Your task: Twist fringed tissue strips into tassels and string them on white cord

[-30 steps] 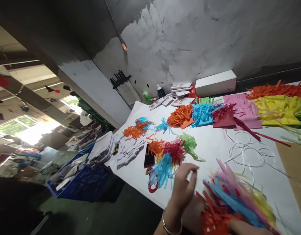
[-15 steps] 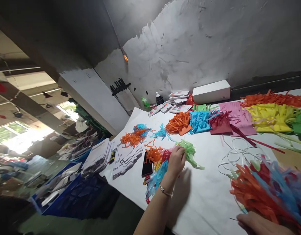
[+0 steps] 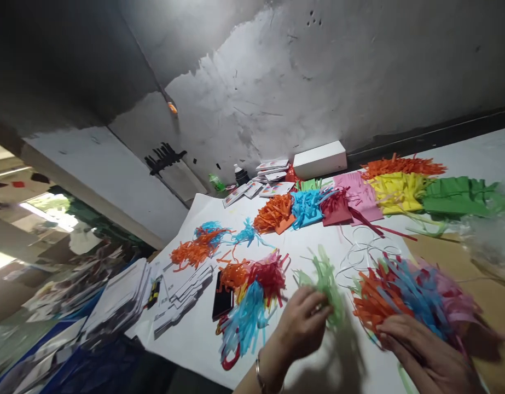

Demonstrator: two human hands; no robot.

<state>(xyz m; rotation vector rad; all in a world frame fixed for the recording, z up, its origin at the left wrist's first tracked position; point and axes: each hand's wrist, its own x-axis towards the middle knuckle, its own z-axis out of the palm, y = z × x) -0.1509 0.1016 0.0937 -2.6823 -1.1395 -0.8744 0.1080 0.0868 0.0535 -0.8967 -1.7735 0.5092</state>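
My left hand (image 3: 303,323), with a bracelet at the wrist, is closed on a light green tissue-paper tassel (image 3: 329,282) and holds it over the white table. To its left lies a pile of tassels, among them a blue one (image 3: 250,314), a red one (image 3: 271,273) and an orange one (image 3: 234,273). My right hand (image 3: 424,350) has thumb and fingers pinched together at the near edge of a bunch of orange, blue and pink tassels (image 3: 420,295). What sits between those fingertips is hidden. A loose white cord (image 3: 369,249) lies coiled behind this bunch.
Fringed paper stacks line the back, including yellow (image 3: 400,194) and green (image 3: 457,197). A white box (image 3: 320,160) stands by the wall. A black phone (image 3: 222,298) and white cards (image 3: 186,298) lie left. Brown cardboard (image 3: 441,246) is at right.
My left hand has lifted the light green tassel from the pile and brought it right and nearer, towards my right hand. The view has swung right. A thin needle-like tip at my right fingers no longer shows.
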